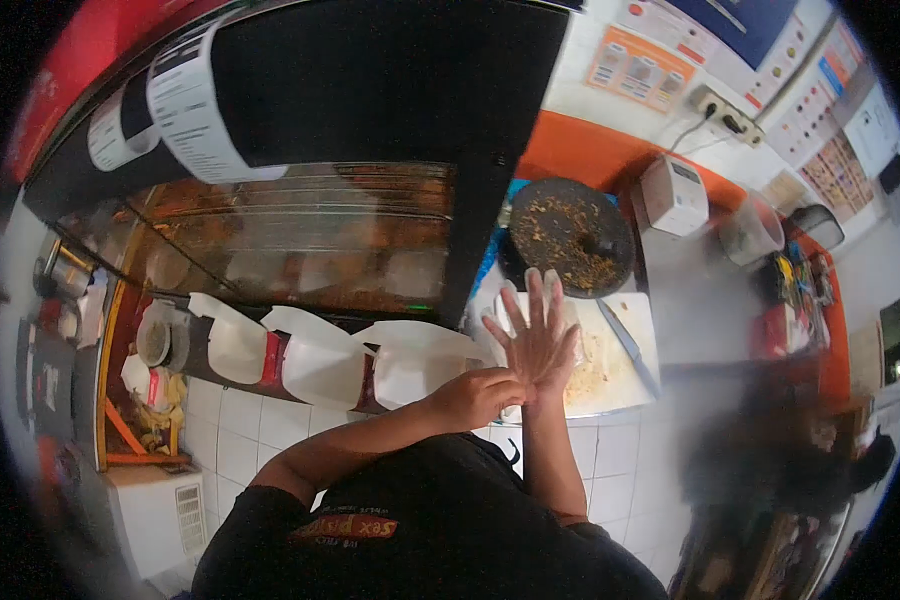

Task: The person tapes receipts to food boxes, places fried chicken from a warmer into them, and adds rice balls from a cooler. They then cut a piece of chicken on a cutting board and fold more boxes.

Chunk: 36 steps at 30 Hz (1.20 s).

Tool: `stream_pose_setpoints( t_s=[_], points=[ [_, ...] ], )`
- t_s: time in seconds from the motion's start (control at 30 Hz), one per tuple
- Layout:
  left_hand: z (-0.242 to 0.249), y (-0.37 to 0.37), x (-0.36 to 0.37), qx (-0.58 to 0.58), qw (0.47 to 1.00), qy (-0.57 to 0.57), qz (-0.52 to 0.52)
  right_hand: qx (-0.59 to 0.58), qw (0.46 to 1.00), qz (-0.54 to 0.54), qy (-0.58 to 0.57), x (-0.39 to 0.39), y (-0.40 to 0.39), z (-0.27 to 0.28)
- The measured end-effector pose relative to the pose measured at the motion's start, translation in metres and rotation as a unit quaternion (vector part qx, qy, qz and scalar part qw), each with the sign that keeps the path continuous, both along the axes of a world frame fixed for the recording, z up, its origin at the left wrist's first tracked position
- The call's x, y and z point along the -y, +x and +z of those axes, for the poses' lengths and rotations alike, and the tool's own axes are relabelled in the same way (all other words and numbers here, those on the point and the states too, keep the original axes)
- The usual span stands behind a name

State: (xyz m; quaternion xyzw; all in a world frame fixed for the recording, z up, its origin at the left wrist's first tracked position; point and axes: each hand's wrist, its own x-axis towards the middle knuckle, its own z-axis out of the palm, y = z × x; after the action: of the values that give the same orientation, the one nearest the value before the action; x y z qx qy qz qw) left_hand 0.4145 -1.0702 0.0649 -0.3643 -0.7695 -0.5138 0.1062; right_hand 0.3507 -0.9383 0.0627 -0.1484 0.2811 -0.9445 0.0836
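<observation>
apparently, the right hand [540,352], empty, is spread wide so that the clear plastic glove [535,287] seats over its fingers, near the cutting board [615,390], while the left hand [478,398], closed, pinches the cuff for tension.

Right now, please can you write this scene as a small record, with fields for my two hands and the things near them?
left hand: pinching the clear glove at the other wrist
right hand: gloved, fingers spread, palm facing the camera
white board: food crumbs on it
knife: lying slanted on the board
dark round dish: beyond the board, holds brown bits
white containers: three, left of the board
</observation>
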Motion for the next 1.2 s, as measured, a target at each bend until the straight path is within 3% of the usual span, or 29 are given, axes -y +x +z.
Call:
stream_pose_setpoints(
  t_s=[0.07,0.13,0.2,0.27,0.3,0.37,0.47,0.53,0.6,0.67,0.73,0.77,0.8,0.87,0.93,1.0,1.03,1.07,1.1,1.17,1.2],
  points=[
    [-0.011,-0.007,0.023,0.020,0.998,-0.052,0.019,0.073,0.997,-0.019,-0.017,-0.001,-0.005,-0.003],
    [-0.004,-0.026,0.057,-0.194,0.960,-0.121,0.162,0.106,0.991,-0.070,0.052,-0.003,-0.002,0.008],
    [-0.017,-0.044,0.103,-0.313,0.854,-0.236,0.341,0.110,0.989,-0.080,0.060,-0.007,0.005,0.009],
    [-0.033,-0.073,0.151,-0.398,0.733,-0.362,0.416,0.117,0.989,-0.069,0.054,-0.009,0.010,0.006],
    [-0.032,-0.077,0.165,-0.395,0.730,-0.365,0.421,0.119,0.991,-0.042,0.052,-0.009,0.012,0.003],
    [-0.030,-0.081,0.185,-0.445,0.662,-0.448,0.403,0.083,0.995,0.000,0.050,-0.002,0.018,0.002],
    [-0.032,-0.080,0.204,-0.451,0.652,-0.453,0.407,0.034,0.992,0.081,0.094,0.014,0.026,-0.001],
    [-0.031,-0.074,0.227,-0.446,0.644,-0.470,0.406,0.069,0.985,0.097,0.122,0.033,0.027,0.012],
    [-0.032,-0.065,0.256,-0.443,0.637,-0.484,0.404,0.113,0.942,0.144,0.280,0.056,0.024,0.035],
    [-0.038,-0.053,0.292,-0.415,0.647,-0.487,0.414,0.092,0.931,0.143,0.322,0.071,0.019,0.035],
    [-0.031,-0.032,0.319,-0.374,0.671,-0.474,0.432,0.004,0.874,0.156,0.461,0.089,0.007,0.017],
    [-0.027,-0.023,0.329,-0.331,0.693,-0.458,0.448,-0.093,0.915,0.125,0.373,0.095,0.009,0.027],
    [-0.022,-0.012,0.331,-0.331,0.688,-0.460,0.452,-0.097,0.915,0.129,0.371,0.109,0.007,0.035],
    [-0.009,0.015,0.327,-0.178,0.722,-0.380,0.549,-0.249,0.919,0.051,0.300,0.140,0.000,0.051],
    [0.007,0.020,0.311,-0.146,0.725,-0.318,0.593,-0.247,0.905,0.047,0.343,0.167,0.005,0.106],
    [0.001,0.009,0.314,-0.164,0.694,-0.185,0.676,-0.299,0.801,-0.032,0.517,0.212,-0.007,0.130],
    [0.011,0.004,0.315,-0.179,0.658,-0.178,0.709,-0.310,0.801,-0.022,0.512,0.236,-0.030,0.104],
    [0.013,0.004,0.322,-0.182,0.655,-0.176,0.712,-0.321,0.800,-0.012,0.507,0.259,-0.052,0.080],
    [0.014,0.004,0.330,-0.181,0.638,-0.174,0.728,-0.327,0.799,-0.012,0.505,0.276,-0.054,0.094],
    [0.017,0.005,0.342,-0.184,0.618,-0.170,0.746,-0.287,0.662,0.025,0.692,0.313,-0.050,0.128],
    [0.017,0.009,0.343,-0.164,0.604,-0.168,0.762,-0.292,0.662,0.023,0.690,0.337,-0.056,0.124]
  ],
)
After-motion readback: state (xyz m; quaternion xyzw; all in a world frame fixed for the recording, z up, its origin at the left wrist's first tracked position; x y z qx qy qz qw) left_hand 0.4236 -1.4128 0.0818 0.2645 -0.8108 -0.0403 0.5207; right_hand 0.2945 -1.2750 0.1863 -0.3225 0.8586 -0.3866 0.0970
